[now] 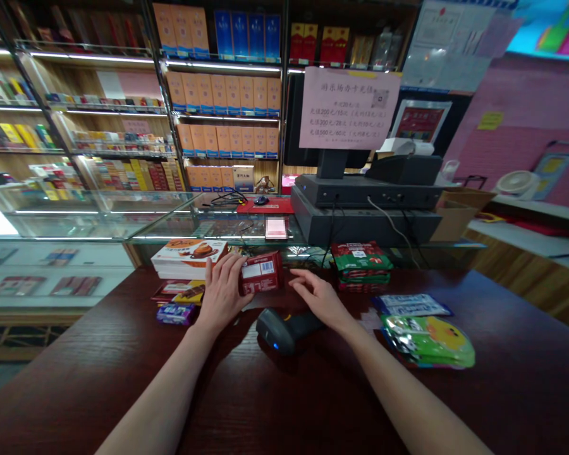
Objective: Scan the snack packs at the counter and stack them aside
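- Just above the middle of the frame, the left hand (pixel 224 287) grasped a small red box (pixel 262 273) by its left end, fingers curled over the top, tilting it so a white label with a barcode faced the camera.
- The right hand (pixel 318 296) was released, fingers spread loosely, hovering just right of the red box and above the handle of a dark handheld scanner (pixel 284 328) lying on the bench (pixel 265 404); it gripped nothing.
- To do this step well, I judged the label should stay flat and uncovered, thumb kept off the barcode, and the scanner's window, where a blue light glowed, brought square to it.
- The red box looked like glossy card, rectangular, light enough for one hand; its print was too small to read.
- Left of it lay a stack of white and orange snack boxes (pixel 189 256), with smaller wrapped bars (pixel 177 303) in front.
- Right of centre sat a pile of red and green packets (pixel 360 262), and further right a blue packet (pixel 410 306) and a green pouch (pixel 429 341).
- Behind them, in the upper middle, stood a till (pixel 365 202) with a pink notice (pixel 348 107).
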### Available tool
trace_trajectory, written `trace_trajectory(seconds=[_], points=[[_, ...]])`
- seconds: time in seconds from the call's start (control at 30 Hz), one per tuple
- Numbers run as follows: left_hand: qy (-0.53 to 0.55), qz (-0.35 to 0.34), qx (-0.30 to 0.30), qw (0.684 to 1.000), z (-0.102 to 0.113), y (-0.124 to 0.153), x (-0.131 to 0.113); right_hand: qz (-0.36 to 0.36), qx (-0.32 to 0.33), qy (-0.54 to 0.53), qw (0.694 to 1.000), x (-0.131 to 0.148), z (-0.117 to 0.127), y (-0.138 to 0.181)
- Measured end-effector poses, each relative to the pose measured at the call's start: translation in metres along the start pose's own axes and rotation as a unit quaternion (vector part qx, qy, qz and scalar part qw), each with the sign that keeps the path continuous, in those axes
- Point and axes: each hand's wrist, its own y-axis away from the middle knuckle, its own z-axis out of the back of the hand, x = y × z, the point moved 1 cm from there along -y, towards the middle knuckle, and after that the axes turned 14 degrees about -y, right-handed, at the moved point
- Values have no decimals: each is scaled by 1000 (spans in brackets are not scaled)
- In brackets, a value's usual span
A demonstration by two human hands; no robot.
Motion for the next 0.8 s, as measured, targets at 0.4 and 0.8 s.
trace_trajectory(seconds=[0.4, 0.8], points=[[-12, -1, 12, 1000, 1, 2, 4, -49, 244, 85, 965, 6, 30, 26], [-17, 12, 25, 999, -2, 3, 7, -36, 299, 139, 943, 5, 15, 31]])
